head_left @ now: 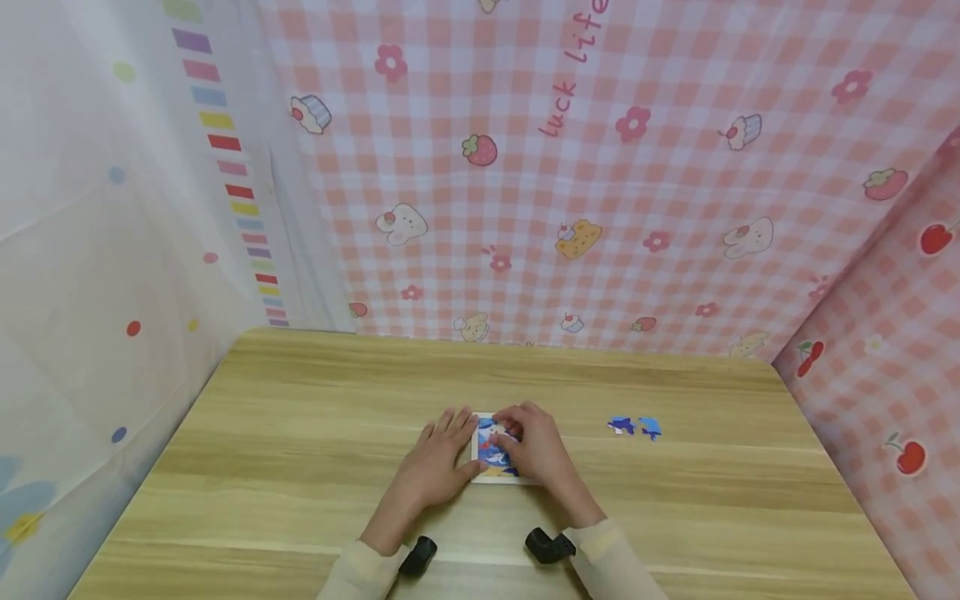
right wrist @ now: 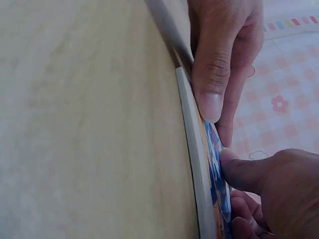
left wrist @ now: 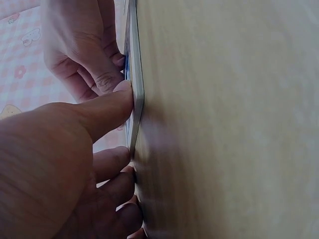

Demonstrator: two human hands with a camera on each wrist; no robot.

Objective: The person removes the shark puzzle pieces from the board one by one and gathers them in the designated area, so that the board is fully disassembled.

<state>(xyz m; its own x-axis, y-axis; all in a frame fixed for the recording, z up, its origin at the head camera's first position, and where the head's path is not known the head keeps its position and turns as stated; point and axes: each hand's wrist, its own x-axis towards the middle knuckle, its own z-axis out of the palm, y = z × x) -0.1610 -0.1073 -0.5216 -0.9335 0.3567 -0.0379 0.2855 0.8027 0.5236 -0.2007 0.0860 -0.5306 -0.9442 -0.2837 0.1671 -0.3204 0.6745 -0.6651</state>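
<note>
A small picture puzzle with a white frame [head_left: 474,448] lies flat on the wooden table. Blue sea colours and a sandy strip show in its picture [head_left: 493,457]. My left hand [head_left: 438,462] rests at its left side with fingers spread, the thumb on the lower left rim. My right hand [head_left: 542,446] leans over the upper right part and hides it. The right thumb and curled fingers pinch a blue puzzle piece [right wrist: 226,201] at the picture's surface, mostly covered by the fingers.
To the right lie two loose puzzle pieces, one dark blue and white [head_left: 621,426], the other light blue [head_left: 649,428]. The wooden table [head_left: 300,400] meets a pink checked cloth [head_left: 525,200] at the back, with further cloths at both sides.
</note>
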